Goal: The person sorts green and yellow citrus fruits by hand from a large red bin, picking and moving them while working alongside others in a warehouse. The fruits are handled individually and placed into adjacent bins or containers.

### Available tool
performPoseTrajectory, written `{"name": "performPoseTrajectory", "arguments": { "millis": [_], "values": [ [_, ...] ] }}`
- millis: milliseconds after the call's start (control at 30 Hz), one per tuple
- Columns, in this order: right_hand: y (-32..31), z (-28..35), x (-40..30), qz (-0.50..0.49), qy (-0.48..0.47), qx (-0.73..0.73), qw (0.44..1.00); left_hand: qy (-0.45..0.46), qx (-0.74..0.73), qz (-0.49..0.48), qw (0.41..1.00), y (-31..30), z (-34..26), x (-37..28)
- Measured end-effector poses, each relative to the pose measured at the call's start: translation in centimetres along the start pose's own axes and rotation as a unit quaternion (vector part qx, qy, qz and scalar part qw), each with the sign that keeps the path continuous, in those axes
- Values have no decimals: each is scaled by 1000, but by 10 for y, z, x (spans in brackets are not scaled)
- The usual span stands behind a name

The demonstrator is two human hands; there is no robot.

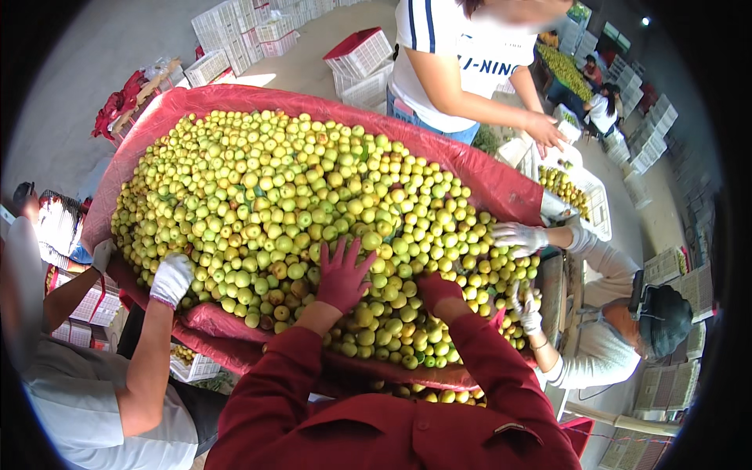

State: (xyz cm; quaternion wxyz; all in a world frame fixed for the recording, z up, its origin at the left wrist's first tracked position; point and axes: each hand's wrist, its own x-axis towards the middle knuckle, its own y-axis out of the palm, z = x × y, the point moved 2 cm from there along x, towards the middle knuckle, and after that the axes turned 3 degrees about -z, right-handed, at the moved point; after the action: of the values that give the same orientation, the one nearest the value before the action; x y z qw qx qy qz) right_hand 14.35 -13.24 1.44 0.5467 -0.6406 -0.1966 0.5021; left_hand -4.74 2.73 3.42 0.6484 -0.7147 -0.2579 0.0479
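A large heap of small green-yellow round fruit (258, 200), some with brown patches, fills a long bin lined with red plastic sheeting (493, 170). My left hand (343, 275), in a dark red glove, lies palm down on the fruit near the bin's front edge, its fingers spread. To its right my right hand (437, 289), in a similar glove, reaches down among the fruit. Its fingers are bent and partly hidden, so whether it holds a fruit does not show. A few green leaves are mixed into the heap.
A co-worker's white-gloved hand (172, 279) rests on the heap at left. Another co-worker's gloved hands (520, 238) work at the right end. Across the bin stands a person in a white shirt (464, 64), beside a white crate of fruit (596, 202). Stacked white crates (226, 29) stand behind.
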Motion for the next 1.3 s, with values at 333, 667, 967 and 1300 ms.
{"name": "performPoseTrajectory", "arguments": {
  "millis": [333, 667, 967, 1300],
  "values": [
    [47, -62, -81, -23, 147, 675, 723, 39, -138, 130, 981, 20, -50, -71],
    [74, 30, -114, 93, 5, 992, 85, 113, -310, -106, 938, -53, -88, -24],
    [98, 10, -137, 136, 13, 987, 81, 47, -37, 22, 998, -19, 31, 0],
    [115, 1, -173, 98, 46, 990, 91, 24, -195, -71, 978, -26, -5, -24]
  ]
}}
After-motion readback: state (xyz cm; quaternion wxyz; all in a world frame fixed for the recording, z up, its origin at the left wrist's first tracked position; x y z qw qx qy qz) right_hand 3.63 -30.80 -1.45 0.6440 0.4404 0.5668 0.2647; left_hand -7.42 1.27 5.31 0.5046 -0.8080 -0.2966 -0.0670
